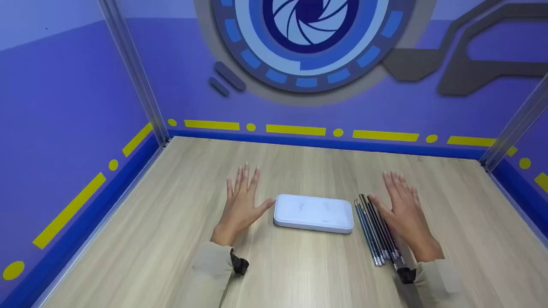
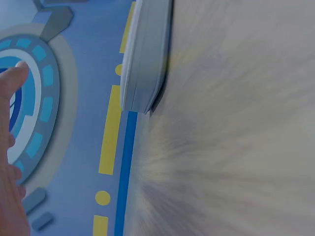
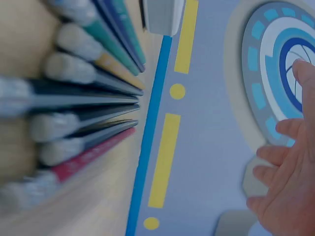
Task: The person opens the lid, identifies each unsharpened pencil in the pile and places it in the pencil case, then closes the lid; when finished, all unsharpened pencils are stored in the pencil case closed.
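Observation:
A white rounded case lies closed on the table between the two hands; its grey side shows in the left wrist view. To its left is my left hand, fingers straight and spread, thumb tip by the case's left edge; whether it touches cannot be told. Right of the case lies a bundle of several pencils, side by side, their eraser ends toward me. My right hand is beside and partly over them, fingers straight, holding nothing. In the right wrist view the pencils appear close, apart from the right hand.
The wood-grain table is bounded by blue printed walls at the back and both sides. Metal posts stand at the back corners. Black straps sit at the cuffs of the beige sleeves.

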Motion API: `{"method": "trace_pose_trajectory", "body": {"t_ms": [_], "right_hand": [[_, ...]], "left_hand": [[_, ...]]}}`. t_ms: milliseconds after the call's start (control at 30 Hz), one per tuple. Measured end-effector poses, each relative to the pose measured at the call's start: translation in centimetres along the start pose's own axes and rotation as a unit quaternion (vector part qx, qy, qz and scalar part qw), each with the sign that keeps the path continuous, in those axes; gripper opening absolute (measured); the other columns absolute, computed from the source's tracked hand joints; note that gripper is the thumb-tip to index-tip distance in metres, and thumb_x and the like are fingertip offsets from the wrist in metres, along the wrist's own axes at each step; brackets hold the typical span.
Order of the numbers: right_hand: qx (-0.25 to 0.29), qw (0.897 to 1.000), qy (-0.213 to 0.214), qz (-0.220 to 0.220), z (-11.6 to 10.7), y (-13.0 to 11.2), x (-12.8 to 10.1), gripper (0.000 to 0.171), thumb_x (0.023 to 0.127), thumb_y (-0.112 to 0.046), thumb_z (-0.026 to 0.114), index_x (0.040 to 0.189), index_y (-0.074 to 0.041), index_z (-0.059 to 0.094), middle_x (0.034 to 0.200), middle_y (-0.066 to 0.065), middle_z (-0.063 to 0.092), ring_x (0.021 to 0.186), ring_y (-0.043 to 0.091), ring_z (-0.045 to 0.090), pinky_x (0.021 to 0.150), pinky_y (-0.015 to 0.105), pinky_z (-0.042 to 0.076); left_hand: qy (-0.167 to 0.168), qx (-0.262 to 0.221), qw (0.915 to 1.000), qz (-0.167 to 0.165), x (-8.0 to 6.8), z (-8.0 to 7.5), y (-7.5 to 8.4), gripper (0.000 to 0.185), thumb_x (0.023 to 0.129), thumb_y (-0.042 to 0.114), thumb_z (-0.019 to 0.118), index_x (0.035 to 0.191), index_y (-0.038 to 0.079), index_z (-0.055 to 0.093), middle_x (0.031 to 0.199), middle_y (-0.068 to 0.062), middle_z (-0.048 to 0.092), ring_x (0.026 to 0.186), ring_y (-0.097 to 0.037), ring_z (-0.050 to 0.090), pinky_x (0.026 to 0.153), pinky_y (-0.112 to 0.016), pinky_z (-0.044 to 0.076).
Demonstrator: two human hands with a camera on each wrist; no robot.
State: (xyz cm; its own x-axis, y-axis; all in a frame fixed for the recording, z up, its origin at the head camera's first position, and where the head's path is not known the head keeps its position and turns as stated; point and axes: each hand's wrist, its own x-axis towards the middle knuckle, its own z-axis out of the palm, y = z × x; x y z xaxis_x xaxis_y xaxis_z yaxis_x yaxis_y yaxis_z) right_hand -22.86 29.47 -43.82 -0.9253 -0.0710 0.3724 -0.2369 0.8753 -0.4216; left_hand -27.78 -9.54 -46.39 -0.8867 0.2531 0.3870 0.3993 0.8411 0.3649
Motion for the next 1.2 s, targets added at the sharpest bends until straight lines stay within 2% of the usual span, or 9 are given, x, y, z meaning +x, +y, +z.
{"method": "trace_pose_trajectory", "body": {"t_ms": [67, 200, 333, 467, 633, 767, 867, 1000, 1200], "right_hand": [[0.011, 1.000, -0.016, -0.020, -0.2, -0.4, 0.6, 0.073, 0.097, -0.043, 0.053, 0.153, -0.009, 0.022, 0.157, 0.023, 0.021, 0.146, 0.042, 0.015, 0.119, 0.058, 0.002], [0.014, 0.995, -0.077, -0.057, -0.2, -1.2, 1.8, 0.072, 0.096, -0.046, 0.052, 0.154, -0.014, 0.024, 0.158, 0.017, 0.024, 0.146, 0.038, 0.018, 0.119, 0.057, 0.008], [0.001, 0.986, -0.139, -0.097, 0.5, -2.4, 2.5, 0.071, 0.094, -0.050, 0.052, 0.152, -0.017, 0.029, 0.157, 0.011, 0.029, 0.146, 0.035, 0.023, 0.118, 0.056, 0.016], [-0.011, 0.975, -0.169, -0.142, 1.7, -3.8, 2.5, 0.068, 0.093, -0.048, 0.056, 0.150, -0.018, 0.035, 0.154, 0.008, 0.036, 0.144, 0.033, 0.030, 0.115, 0.056, 0.026], [-0.030, 0.963, -0.201, -0.179, 3.3, -5.5, 2.4, 0.066, 0.093, -0.049, 0.056, 0.149, -0.021, 0.038, 0.154, 0.006, 0.037, 0.142, 0.030, 0.034, 0.113, 0.053, 0.032], [-0.041, 0.953, -0.222, -0.204, 4.5, -6.4, 2.4, 0.064, 0.093, -0.048, 0.056, 0.149, -0.021, 0.038, 0.154, 0.007, 0.037, 0.142, 0.030, 0.035, 0.112, 0.052, 0.034], [-0.042, 0.948, -0.244, -0.201, 5.2, -6.5, 2.1, 0.063, 0.094, -0.045, 0.057, 0.149, -0.022, 0.037, 0.155, 0.007, 0.035, 0.142, 0.031, 0.035, 0.110, 0.054, 0.035], [-0.047, 0.944, -0.267, -0.186, 6.0, -6.7, 1.6, 0.063, 0.093, -0.045, 0.058, 0.149, -0.025, 0.036, 0.156, 0.005, 0.032, 0.142, 0.031, 0.033, 0.109, 0.057, 0.035], [-0.046, 0.948, -0.246, -0.195, 6.9, -7.3, 1.0, 0.060, 0.088, -0.038, 0.067, 0.142, -0.020, 0.049, 0.150, 0.009, 0.042, 0.139, 0.036, 0.036, 0.104, 0.068, 0.032]], "left_hand": [[-0.032, -0.057, 0.9978, 0.003, 0.0, -0.1, -0.4, 0.093, 0.087, 0.061, 0.056, 0.156, 0.015, 0.013, 0.163, -0.011, 0.004, 0.151, -0.030, 0.002, 0.119, -0.058, -0.002], [-0.100, -0.138, 0.9853, 0.015, 0.1, 0.2, -1.0, 0.100, 0.084, 0.058, 0.062, 0.156, 0.015, 0.008, 0.164, -0.005, 0.002, 0.151, -0.024, 0.002, 0.121, -0.051, -0.003], [-0.156, -0.169, 0.9730, 0.019, 0.2, 1.0, -1.0, 0.107, 0.079, 0.060, 0.068, 0.156, 0.016, 0.008, 0.164, -0.004, 0.005, 0.151, -0.020, 0.004, 0.122, -0.048, 0.000], [-0.187, -0.200, 0.9614, 0.023, 0.3, 1.7, -1.0, 0.110, 0.077, 0.057, 0.072, 0.156, 0.017, 0.008, 0.163, -0.003, 0.006, 0.151, -0.020, 0.005, 0.123, -0.046, 0.003], [-0.203, -0.232, 0.9511, 0.022, 0.0, 2.9, -1.4, 0.110, 0.075, 0.053, 0.076, 0.156, 0.014, 0.012, 0.163, -0.005, 0.010, 0.150, -0.024, 0.009, 0.122, -0.047, 0.010], [-0.205, -0.241, 0.9487, 0.005, -0.4, 3.7, -1.3, 0.110, 0.073, 0.051, 0.078, 0.155, 0.015, 0.016, 0.163, -0.003, 0.014, 0.150, -0.022, 0.012, 0.121, -0.045, 0.015], [-0.207, -0.242, 0.9479, 0.005, -0.6, 4.4, -1.0, 0.109, 0.073, 0.051, 0.078, 0.155, 0.014, 0.017, 0.162, -0.003, 0.015, 0.149, -0.021, 0.013, 0.121, -0.043, 0.016], [-0.208, -0.254, 0.9446, -0.004, -0.9, 5.2, -0.8, 0.109, 0.074, 0.049, 0.078, 0.155, 0.013, 0.016, 0.162, -0.005, 0.017, 0.149, -0.022, 0.015, 0.121, -0.043, 0.017], [-0.194, -0.263, 0.9450, -0.023, -1.2, 5.7, -0.7, 0.111, 0.072, 0.050, 0.080, 0.155, 0.012, 0.017, 0.160, -0.008, 0.020, 0.148, -0.026, 0.019, 0.120, -0.045, 0.019]]}}
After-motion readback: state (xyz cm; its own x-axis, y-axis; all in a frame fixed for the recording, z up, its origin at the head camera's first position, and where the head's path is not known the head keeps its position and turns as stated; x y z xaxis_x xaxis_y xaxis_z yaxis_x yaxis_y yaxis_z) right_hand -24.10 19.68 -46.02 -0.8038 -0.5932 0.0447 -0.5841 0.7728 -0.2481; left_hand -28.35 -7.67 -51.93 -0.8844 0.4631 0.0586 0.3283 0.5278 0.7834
